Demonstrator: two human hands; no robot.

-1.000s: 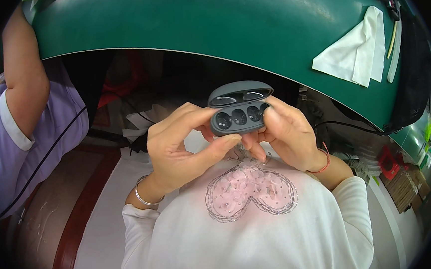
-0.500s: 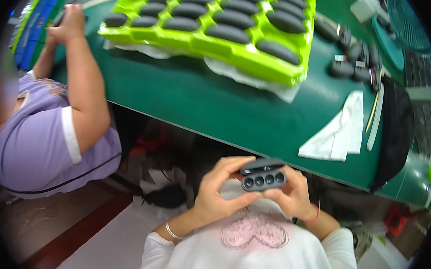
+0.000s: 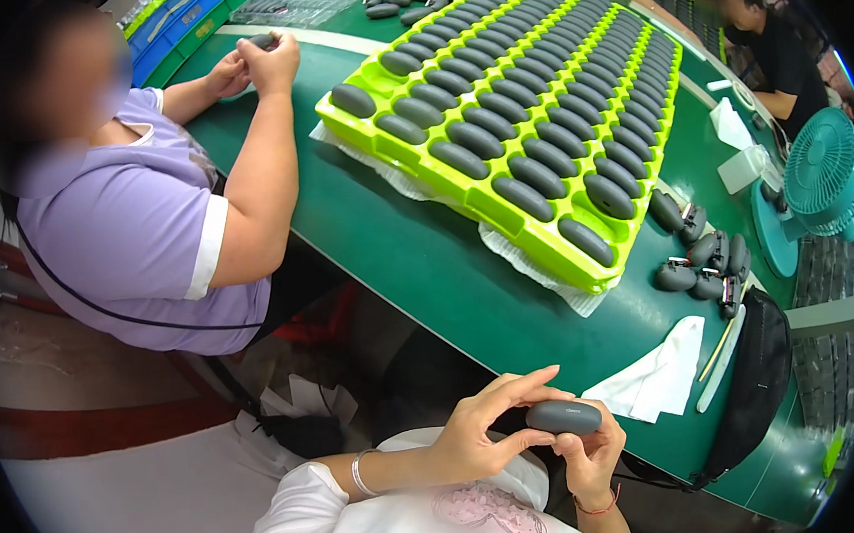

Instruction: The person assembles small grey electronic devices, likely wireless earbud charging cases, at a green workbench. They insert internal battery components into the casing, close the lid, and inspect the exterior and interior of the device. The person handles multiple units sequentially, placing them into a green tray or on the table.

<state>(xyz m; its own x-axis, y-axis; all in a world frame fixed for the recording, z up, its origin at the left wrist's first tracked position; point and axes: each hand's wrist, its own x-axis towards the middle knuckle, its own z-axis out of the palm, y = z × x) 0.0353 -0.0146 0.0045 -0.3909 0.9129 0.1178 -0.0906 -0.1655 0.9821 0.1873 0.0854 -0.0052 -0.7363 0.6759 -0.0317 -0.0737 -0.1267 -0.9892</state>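
Just off the table's front edge, a dark grey oval earbud case (image 3: pixel 562 416) is held up with its lid closed. My right hand (image 3: pixel 592 458) grips its right end, with the thumb underneath and the fingers curled behind. From the other side my left hand (image 3: pixel 488 429) pinches it lightly between the thumb below and a finger along the top; the index finger is lifted off. Beyond my hands, similar grey cases fill most pockets of a bright green tray (image 3: pixel 462 197), which rests on white sheets.
On the green table (image 3: pixel 417 267) lie a white cloth (image 3: pixel 652 374), thin sticks (image 3: pixel 725 350), a black pouch (image 3: pixel 752 382) and a cluster of grey cases (image 3: pixel 709 257). A teal fan (image 3: pixel 822 174) stands at right. A co-worker in purple (image 3: pixel 137 227) handles a case at left; others work farther back.
The earbud case was open, showing several round wells inside; now its lid is down. My hands have moved lower and slightly right in the picture, and the view takes in more of the table.
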